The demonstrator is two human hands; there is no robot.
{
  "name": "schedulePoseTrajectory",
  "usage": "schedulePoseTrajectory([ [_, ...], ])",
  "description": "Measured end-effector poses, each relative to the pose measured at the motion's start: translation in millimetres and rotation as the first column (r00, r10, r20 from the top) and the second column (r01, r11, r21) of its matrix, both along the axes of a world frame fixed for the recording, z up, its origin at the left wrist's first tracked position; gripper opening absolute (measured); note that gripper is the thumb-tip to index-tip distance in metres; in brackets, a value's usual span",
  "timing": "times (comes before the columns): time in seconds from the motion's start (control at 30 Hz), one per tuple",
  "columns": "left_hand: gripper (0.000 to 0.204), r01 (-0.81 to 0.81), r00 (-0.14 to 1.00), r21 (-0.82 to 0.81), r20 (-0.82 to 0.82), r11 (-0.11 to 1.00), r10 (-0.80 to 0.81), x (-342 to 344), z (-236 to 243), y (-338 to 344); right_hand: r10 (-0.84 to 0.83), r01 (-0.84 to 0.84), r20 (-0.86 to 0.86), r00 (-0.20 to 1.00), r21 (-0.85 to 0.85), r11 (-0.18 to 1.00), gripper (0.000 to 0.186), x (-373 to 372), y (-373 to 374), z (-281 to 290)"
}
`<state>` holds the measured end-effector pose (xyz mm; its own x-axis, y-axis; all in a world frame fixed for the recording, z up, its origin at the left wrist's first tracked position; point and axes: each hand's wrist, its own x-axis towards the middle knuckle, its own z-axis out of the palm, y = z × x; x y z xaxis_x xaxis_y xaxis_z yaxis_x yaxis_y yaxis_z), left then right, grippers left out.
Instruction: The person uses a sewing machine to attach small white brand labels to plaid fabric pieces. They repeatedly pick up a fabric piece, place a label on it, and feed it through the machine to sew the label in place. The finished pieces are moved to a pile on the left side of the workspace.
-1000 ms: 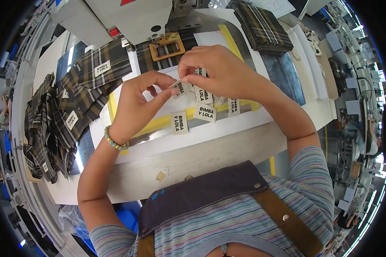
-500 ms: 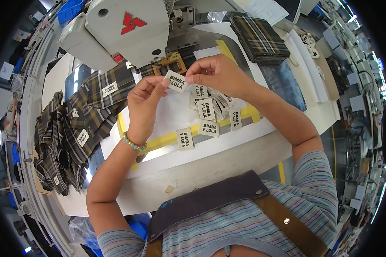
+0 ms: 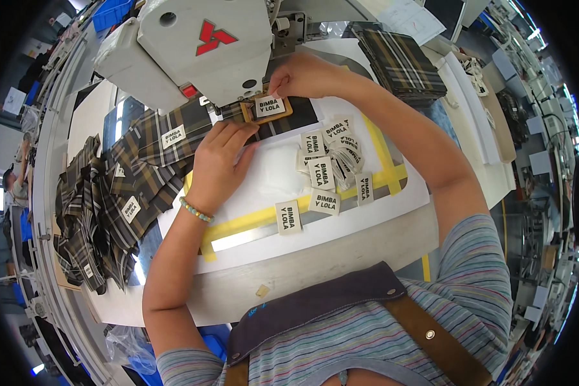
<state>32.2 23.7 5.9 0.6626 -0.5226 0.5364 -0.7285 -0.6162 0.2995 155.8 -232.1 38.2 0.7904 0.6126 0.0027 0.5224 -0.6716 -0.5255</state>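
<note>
A white printed label (image 3: pixel 269 107) sits within a yellow rectangular frame (image 3: pixel 249 113) on dark plaid fabric (image 3: pixel 303 116), below the machine head. My right hand (image 3: pixel 305 77) pinches that label's upper edge. My left hand (image 3: pixel 219 164) rests just left of and below the frame, fingers loosely bent on the fabric at its lower-left corner, thumb apart. Several loose labels (image 3: pixel 325 201) lie in a scattered pile on the white sheet (image 3: pixel 276 167), right of my left hand.
A large white machine (image 3: pixel 193 61) occupies the upper middle. Plaid pieces with labels (image 3: pixel 161 161) heap at the left. Folded plaid fabric (image 3: pixel 402 61) is stacked at upper right. Yellow tape (image 3: pixel 386 154) borders the sheet. A co-worker (image 3: pixel 13 180) is at the far left.
The label held between both hands has moved up into the yellow frame. My left hand has released it and dropped to the frame's lower-left; my right hand has moved up with it.
</note>
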Motion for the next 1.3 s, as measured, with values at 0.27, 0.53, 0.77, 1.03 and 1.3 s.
schedulePoseTrajectory([
  [0.27,0.035,0.019,1.000,0.023,-0.002,1.000,-0.019,-1,-1,-3,-0.109,0.108,0.021,0.994,0.044,0.993,0.026,-7,2,-4],
  [0.53,0.035,0.034,0.999,0.018,-0.013,0.999,-0.034,0,0,-4,-0.061,0.065,-0.054,0.997,0.078,0.995,0.025,1,4,-5],
  [0.77,0.039,0.030,0.999,0.040,0.039,0.999,-0.032,2,-3,-2,-0.078,0.080,-0.020,0.997,0.099,0.992,0.023,-6,8,-10],
  [1.03,0.056,-0.010,1.000,0.176,-0.008,0.984,0.012,3,-8,-3,-0.052,0.042,0.065,0.997,0.140,0.989,0.017,-10,3,-18],
  [1.3,0.057,-0.010,1.000,0.201,-0.010,0.980,0.012,4,-10,-3,0.141,-0.144,0.495,0.858,-0.031,0.989,0.021,-28,-18,-21],
])
